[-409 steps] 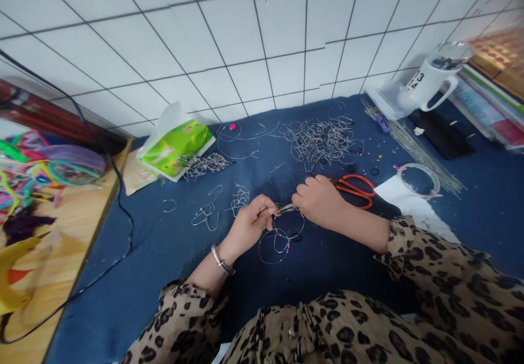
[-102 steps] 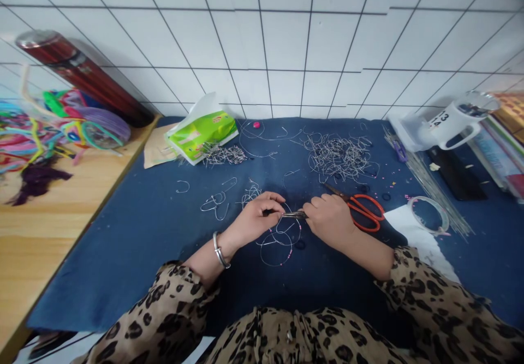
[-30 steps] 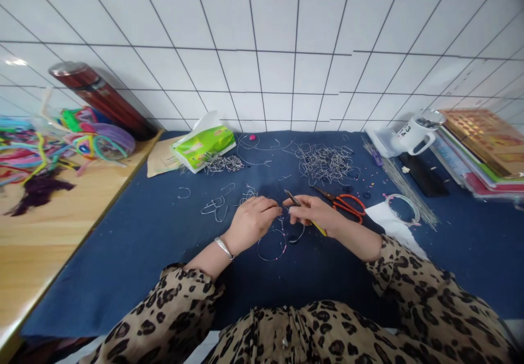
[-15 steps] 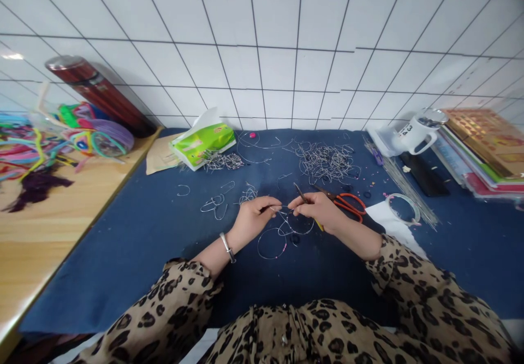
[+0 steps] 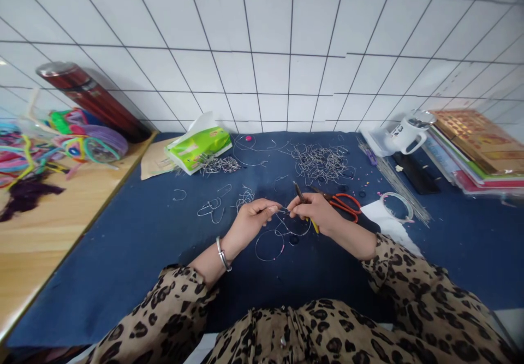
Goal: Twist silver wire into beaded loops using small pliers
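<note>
My left hand (image 5: 251,221) pinches one end of a thin wire loop (image 5: 293,226) over the blue cloth (image 5: 135,244). My right hand (image 5: 317,210) is closed round yellow-handled pliers (image 5: 301,196), jaws pointing up and away, and its fingertips touch the same wire. Another wire ring with pink beads (image 5: 270,245) lies on the cloth just below both hands. Orange-handled scissors (image 5: 341,203) rest right behind my right hand.
A heap of bent wire pieces (image 5: 321,160) and a smaller heap (image 5: 216,163) lie farther back, by a green tissue pack (image 5: 200,147). White mug (image 5: 407,132), straight wires (image 5: 399,186), tape ring (image 5: 396,204) and stacked books (image 5: 478,148) at right. Red flask (image 5: 90,101) and coloured pipe cleaners (image 5: 49,140) on the wooden bench at left.
The pliers, earlier gripping the wire horizontally between my hands, now point up in my right hand. Both hands stay together on the wire. The camera view has shifted slightly.
</note>
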The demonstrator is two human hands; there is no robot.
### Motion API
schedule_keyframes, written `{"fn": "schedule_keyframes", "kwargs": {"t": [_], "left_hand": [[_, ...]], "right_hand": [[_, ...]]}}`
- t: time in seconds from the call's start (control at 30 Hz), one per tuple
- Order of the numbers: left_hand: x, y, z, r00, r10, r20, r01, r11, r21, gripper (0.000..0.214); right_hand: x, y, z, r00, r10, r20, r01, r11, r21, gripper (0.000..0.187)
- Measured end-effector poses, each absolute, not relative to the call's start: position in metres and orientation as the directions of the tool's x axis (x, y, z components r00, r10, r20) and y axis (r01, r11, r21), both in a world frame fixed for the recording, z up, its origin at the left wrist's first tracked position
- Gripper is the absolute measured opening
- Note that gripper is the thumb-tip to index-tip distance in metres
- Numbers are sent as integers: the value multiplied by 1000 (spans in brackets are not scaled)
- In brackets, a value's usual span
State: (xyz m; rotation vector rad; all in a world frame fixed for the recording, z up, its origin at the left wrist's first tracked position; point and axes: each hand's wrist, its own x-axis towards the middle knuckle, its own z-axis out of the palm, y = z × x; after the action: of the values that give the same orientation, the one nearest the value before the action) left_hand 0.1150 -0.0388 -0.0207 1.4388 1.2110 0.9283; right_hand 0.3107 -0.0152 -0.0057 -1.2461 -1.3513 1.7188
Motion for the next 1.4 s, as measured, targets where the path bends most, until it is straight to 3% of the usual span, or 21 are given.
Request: {"fn": "schedule_keyframes", "kwargs": {"t": [0.27, 0.5, 0.63, 0.77, 0.93, 1.1, 1.27, 1.4], "left_hand": [[119, -45, -25, 73, 997, 23, 280, -42, 959, 17], [126, -50, -21, -20, 987, 162, 491, -131, 861, 10], [131, -53, -20, -14, 987, 157, 544, -124, 830, 7], [131, -53, -21, 44, 992, 115, 498, -122, 859, 8], [124, -46, -20, 71, 996, 53, 294, -72, 953, 14], [116, -40, -14, 71, 997, 36, 167, -47, 985, 19], [99, -30, -1, 108, 991, 79, 218, -101, 971, 17], [80, -18, 18, 165, 972, 169, 404, -223, 887, 11]], "right_hand": [[309, -19, -7, -379, 868, -322, -40, -363, -931, 10], [306, -22, -13, -400, 862, -311, -94, -376, -922, 9], [304, -23, -16, -409, 858, -312, -100, -382, -919, 9], [304, -22, -18, -402, 861, -312, -110, -384, -917, 9], [305, -21, -17, -423, 847, -320, -79, -387, -919, 10], [306, -20, -12, -425, 830, -361, -58, -423, -904, 21], [312, -15, -2, -374, 852, -366, -140, -442, -886, 34], [314, -6, 11, -422, 838, -347, -134, -436, -890, 37]]}}
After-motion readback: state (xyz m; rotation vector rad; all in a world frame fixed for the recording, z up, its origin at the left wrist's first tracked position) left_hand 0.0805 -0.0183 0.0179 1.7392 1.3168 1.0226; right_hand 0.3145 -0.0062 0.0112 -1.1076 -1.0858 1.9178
